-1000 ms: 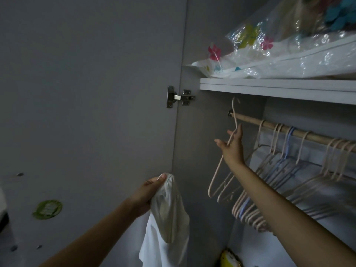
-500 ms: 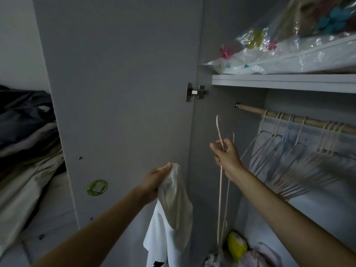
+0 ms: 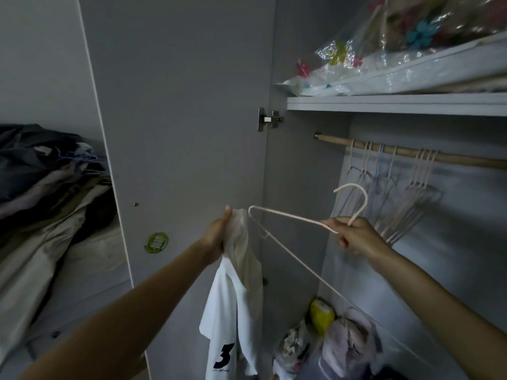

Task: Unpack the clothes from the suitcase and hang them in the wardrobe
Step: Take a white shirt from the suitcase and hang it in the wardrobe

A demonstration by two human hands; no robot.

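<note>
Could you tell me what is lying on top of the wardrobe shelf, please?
On the shelf lies a clear plastic storage bag printed with coloured flowers. Folded fabric shows inside; what it is, I cannot tell.

The left hand point(image 3: 219, 231) grips a shirt point(image 3: 236, 297) that hangs below it, in front of the open wardrobe door point(image 3: 178, 105). Just right of it, the right hand point(image 3: 354, 237) holds a hanger point(image 3: 290, 218) whose near end reaches toward the shirt. Beyond and above the right hand, more hangers point(image 3: 397, 193) hang on the rail point(image 3: 406, 152), under a shelf point(image 3: 384, 104) bearing a plastic bag point(image 3: 356, 69). Below the right hand, bundles point(image 3: 337, 341) lie on the wardrobe floor. Far left of the left hand lies piled clothing point(image 3: 46, 187).
</note>
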